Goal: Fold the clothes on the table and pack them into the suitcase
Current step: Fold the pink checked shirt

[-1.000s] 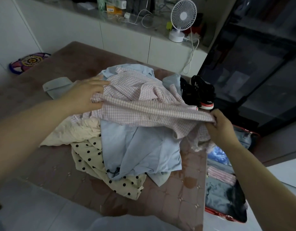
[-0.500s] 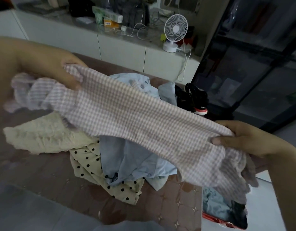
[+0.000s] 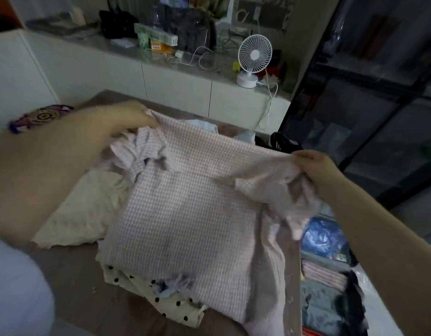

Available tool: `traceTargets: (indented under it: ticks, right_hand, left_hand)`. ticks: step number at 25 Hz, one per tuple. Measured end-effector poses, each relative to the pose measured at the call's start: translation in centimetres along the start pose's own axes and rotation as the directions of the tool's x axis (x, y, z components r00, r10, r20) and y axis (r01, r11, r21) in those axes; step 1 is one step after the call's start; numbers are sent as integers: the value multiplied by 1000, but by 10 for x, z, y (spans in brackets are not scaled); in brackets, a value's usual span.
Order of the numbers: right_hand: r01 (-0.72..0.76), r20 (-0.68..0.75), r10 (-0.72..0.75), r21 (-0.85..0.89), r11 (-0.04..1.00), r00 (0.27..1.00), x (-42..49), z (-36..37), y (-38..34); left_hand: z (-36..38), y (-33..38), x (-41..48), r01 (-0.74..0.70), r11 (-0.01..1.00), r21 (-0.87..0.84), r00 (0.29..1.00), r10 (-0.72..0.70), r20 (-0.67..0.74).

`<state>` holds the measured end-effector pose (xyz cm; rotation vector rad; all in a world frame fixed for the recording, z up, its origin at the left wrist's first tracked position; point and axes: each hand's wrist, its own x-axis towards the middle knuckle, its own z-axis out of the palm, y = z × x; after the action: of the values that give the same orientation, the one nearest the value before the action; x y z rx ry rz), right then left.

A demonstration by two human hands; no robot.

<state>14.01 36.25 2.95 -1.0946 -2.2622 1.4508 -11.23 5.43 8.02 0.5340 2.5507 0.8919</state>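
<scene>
Holding the shirt: the left hand (image 3: 117, 122), centre left of the frame, pinches one top corner of a pink checked shirt (image 3: 185, 214). The right hand (image 3: 316, 170), centre right, grips the other corner with its fingers curled round bunched cloth.
Shirt: it is stretched between the hands in the middle of the frame. Its body drapes down over a pile on the table (image 3: 71, 275), and its right side hangs past the table edge.
Pile underneath: a cream garment (image 3: 88, 209) lies at left, a polka-dot garment (image 3: 170, 304) at lower centre, and a pale blue garment (image 3: 202, 124) peeks out behind the top edge.
Risk, creased fold: cloth is bunched at both grips and a sleeve is crumpled at right. Folding now would likely lock in the wrinkles.
Risk, tangling: the shirt rests on loose clothes, so smoothing it there could drag them out of place or off the table.
Risk, slipping: the overhanging side could pull the shirt down unfolded if either grip loosens.
Suitcase (image 3: 309, 332): it lies open at lower right, beside and below the table, with a red rim showing.
Suitcase contents: a shiny blue bag (image 3: 323, 238) sits uppermost in the frame, a folded pink striped item (image 3: 323, 272) just below it, then dark grey-green cloth (image 3: 316, 309). Something black lies at the right edge, too blurred to identify.
</scene>
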Motion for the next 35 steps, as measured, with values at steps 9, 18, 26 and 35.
traceTargets:
  ticks: [9, 18, 26, 35]
  right_hand:
    - [348, 415, -74, -638, 687, 907, 5, 74, 81]
    - [354, 451, -37, -644, 678, 892, 34, 89, 56]
    - [-56, 782, 248, -265, 963, 572, 50, -16, -4]
    - [113, 55, -109, -64, 992, 992, 72, 27, -5]
  left_hand:
    - [53, -33, 73, 89, 985, 150, 940, -33, -340]
    - [36, -69, 65, -315, 703, 638, 944, 164, 285]
    - [6, -57, 73, -291, 860, 420, 869, 53, 493]
    - [43, 7, 101, -240, 842, 483, 849, 423, -317]
